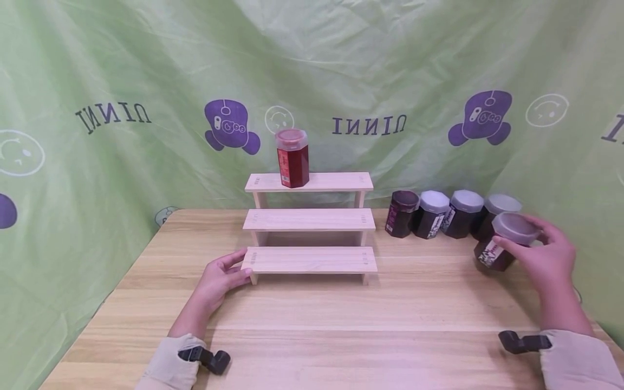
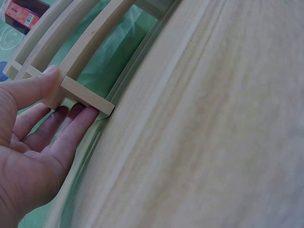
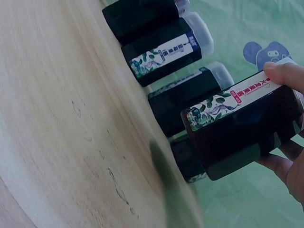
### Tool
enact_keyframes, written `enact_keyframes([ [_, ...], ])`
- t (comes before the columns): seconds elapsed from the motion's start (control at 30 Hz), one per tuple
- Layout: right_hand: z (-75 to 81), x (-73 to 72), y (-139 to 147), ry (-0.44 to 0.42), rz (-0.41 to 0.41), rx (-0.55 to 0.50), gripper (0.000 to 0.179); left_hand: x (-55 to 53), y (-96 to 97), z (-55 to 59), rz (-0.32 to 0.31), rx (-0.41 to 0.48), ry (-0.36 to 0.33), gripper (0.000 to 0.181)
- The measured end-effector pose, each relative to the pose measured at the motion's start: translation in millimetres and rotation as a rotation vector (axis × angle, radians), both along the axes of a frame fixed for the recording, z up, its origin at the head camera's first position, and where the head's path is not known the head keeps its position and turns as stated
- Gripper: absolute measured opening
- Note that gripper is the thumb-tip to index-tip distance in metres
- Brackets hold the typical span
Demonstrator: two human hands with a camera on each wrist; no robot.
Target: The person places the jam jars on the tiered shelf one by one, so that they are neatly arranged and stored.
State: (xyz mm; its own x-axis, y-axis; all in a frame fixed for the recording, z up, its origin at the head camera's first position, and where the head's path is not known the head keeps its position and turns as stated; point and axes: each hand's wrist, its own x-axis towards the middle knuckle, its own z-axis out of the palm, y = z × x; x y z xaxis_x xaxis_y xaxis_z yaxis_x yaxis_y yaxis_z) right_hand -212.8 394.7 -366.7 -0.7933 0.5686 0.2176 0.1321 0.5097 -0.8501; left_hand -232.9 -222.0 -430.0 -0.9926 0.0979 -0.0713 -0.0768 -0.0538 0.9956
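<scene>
My left hand holds the left end of the lowest step of a three-tier wooden display stand. In the left wrist view, the thumb lies on the step and the fingers touch its end leg. At the right, my right hand grips a dark hexagonal jar near its pale lid, thumb on one side and fingers on the other. That jar is tilted and held above the table, its printed label showing. A red jar stands upright on the top step.
Several dark jars stand in a row at the table's back right: one with a dark lid, others with whitish lids. Behind the wooden table hangs a green printed cloth.
</scene>
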Motion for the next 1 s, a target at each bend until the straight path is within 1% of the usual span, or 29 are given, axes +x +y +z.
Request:
enact_keyframes([
  [0.13, 2.6, 0.2, -6, -0.010, 0.028, 0.033, 0.083, 0.6, 0.4, 0.8, 0.005, 0.006, -0.004, 0.067],
  [0.3, 6.1, 1.1, -14, -0.023, 0.059, 0.043, 0.084, 1.7, 0.7, 3.2, 0.009, 0.005, -0.003, 0.065],
  [0.43, 9.7, 2.0, -20, 0.002, 0.066, 0.053, 0.083, 1.8, 0.8, 3.6, 0.008, 0.006, -0.003, 0.066],
  [0.7, 17.3, 3.7, -35, 0.085, 0.071, 0.061, 0.081, 1.7, 1.1, 2.7, 0.010, 0.015, 0.008, 0.067],
  [0.8, 18.9, 3.3, -41, 0.128, 0.060, 0.062, 0.079, 1.8, 0.9, 3.1, 0.004, 0.014, 0.008, 0.066],
  [0.9, 18.8, 2.4, -48, 0.206, 0.051, 0.060, 0.076, 2.2, 0.9, 3.8, 0.005, 0.016, 0.007, 0.066],
  [1.0, 18.6, 1.6, -55, 0.273, 0.064, 0.072, 0.074, 2.2, 0.5, 3.9, 0.002, 0.018, 0.004, 0.065],
])
